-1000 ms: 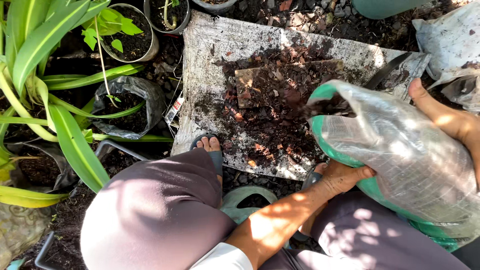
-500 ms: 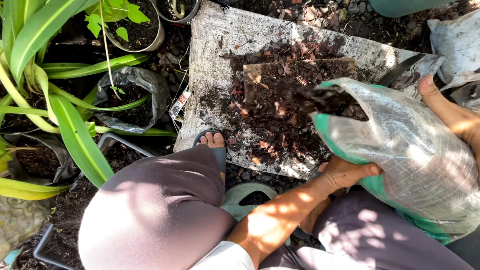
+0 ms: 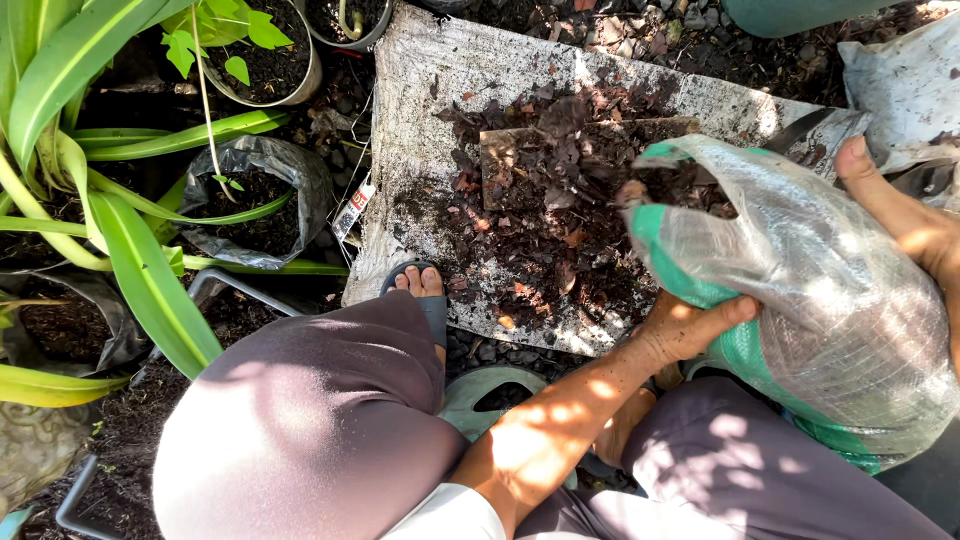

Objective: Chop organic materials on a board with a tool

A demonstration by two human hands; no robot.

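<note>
Head view: clear plastic sack with green lining seen at right of frame, tilted, mouth turned toward soil pile on grey sheet at centre. Left hand pressed under sack at lower edge, fingers curled around it. Right hand laid on sack's upper right side, thumb extended, fingers hidden. Sandalled foot placed at sheet's lower edge. Black grow bag with soil located left of centre, among long green leaves.

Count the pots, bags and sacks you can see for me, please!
Round pots: 2, one with a leafy seedling, one at the top edge.
Black plastic grow bags: 2, and.
Woven sacks: 2, green-and-white sack held by left hand and right hand, white sack.
Total: 6
</note>
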